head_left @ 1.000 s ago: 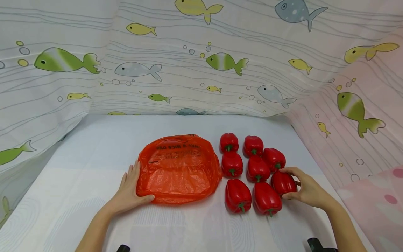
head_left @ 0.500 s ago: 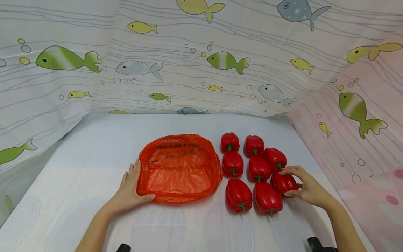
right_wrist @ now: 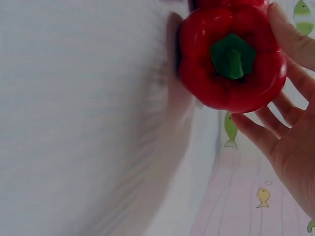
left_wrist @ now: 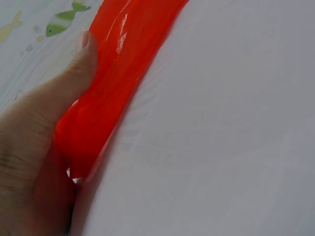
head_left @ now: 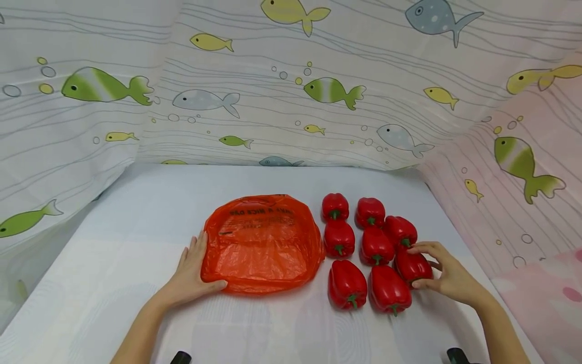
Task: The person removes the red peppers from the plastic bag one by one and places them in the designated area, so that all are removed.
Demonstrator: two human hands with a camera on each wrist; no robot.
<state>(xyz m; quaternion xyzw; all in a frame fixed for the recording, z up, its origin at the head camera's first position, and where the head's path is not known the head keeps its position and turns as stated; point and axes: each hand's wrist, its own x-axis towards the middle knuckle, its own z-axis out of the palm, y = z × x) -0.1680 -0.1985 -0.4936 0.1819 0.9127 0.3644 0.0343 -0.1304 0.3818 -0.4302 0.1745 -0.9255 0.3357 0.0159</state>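
An orange plastic bag [head_left: 265, 260] with dark printing lies spread in a rounded shape on the table. My left hand [head_left: 191, 278] rests against its left side, fingers extended and thumb along the front rim. Up close in the left wrist view, the thumb [left_wrist: 78, 73] touches the bag [left_wrist: 106, 103]. My right hand [head_left: 450, 278] curls thumb and fingers round a red bell pepper [head_left: 413, 267] at the right of a cluster. The right wrist view shows that pepper [right_wrist: 197, 64] with its green stem facing the camera, between thumb and fingers of the hand [right_wrist: 298, 152].
Several other red bell peppers stand close together between bag and right hand, such as a front one [head_left: 347, 283] and a back one [head_left: 335, 205]. A fish-print curtain [head_left: 273, 121] hangs behind the white table [head_left: 150, 202]. Pink cloth [head_left: 541, 283] borders the right side.
The head view has shifted slightly, so everything appears a little further right. My right thumb has moved a little on the pepper. The left hand stays against the bag.
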